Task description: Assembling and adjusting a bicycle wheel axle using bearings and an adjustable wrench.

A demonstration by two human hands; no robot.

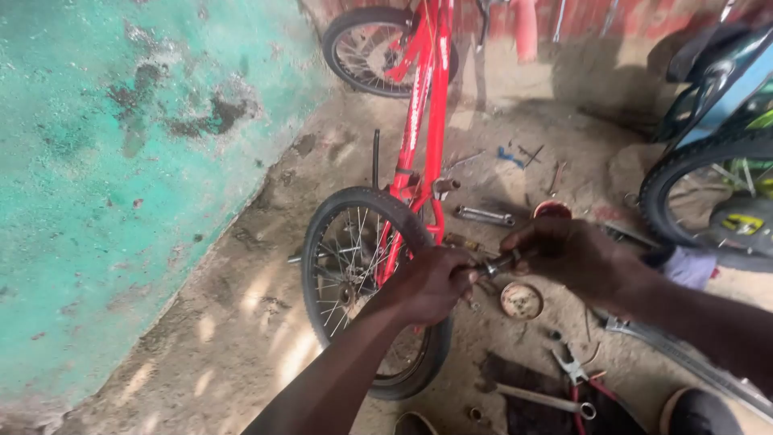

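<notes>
Head view — round tin [522, 300], small parts

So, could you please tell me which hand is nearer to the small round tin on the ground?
Right. The right hand hovers just above and right of the round tin; the left hand is farther off, to its left, over the rear wheel.

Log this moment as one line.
left hand: grips metal part | right hand: grips same part | red bicycle behind
</notes>
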